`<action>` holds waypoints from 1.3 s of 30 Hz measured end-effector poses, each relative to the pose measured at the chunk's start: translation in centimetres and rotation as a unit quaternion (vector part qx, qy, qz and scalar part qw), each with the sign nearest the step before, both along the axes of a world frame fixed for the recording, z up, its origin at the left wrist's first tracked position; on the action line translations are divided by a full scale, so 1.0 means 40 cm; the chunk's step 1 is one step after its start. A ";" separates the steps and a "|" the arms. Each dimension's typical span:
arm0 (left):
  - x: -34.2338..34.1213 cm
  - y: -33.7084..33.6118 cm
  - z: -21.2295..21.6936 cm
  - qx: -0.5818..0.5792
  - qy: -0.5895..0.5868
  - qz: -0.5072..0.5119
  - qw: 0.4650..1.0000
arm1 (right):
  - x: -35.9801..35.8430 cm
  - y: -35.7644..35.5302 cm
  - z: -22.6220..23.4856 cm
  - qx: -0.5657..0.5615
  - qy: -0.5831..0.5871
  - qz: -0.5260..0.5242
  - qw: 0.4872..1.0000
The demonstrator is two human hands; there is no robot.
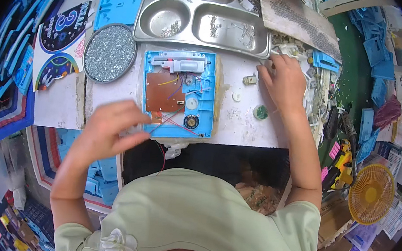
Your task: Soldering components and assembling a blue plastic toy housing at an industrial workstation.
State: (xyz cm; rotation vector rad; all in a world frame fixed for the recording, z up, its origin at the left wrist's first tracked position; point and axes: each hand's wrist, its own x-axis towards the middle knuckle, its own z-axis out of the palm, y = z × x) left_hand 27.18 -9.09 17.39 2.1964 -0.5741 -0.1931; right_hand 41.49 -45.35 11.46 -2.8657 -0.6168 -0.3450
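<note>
A blue plastic casing [208, 91] lies open-side up on the bench, holding a brown circuit board [160, 93], thin wires, a white gear wheel [191, 103] and a round black speaker [191, 121]. Over its lower left corner hovers my left hand [114, 128], blurred, thumb and fingers apart with nothing visible between them. My right hand [286, 83] reaches down beside the heap of small parts [315, 84], thumb apart from its bent fingers; the fingertips are partly hidden. Near that thumb lie a small motor [250, 80], a white ring [236, 96] and a small round green-topped piece [260, 112].
A metal compartment tray [200, 45] with small metal parts stands behind the casing. To its left sits a round dish of screws [110, 53]. Blue panels [15, 40] are stacked far left. On the right are a board with small pieces [302, 20] and a yellow fan [371, 194].
</note>
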 end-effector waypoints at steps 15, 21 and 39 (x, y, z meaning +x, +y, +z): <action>0.571 -0.402 -0.177 0.292 -0.042 0.089 0.951 | 0.009 -0.066 0.075 0.060 0.084 -0.003 0.995; 0.684 -0.523 -0.340 0.373 -0.168 0.030 0.912 | -0.029 -0.150 0.068 0.257 0.147 -0.037 0.955; 0.542 -0.308 -0.157 -0.050 -0.070 0.193 0.977 | -0.047 0.022 0.122 0.469 0.222 0.055 0.853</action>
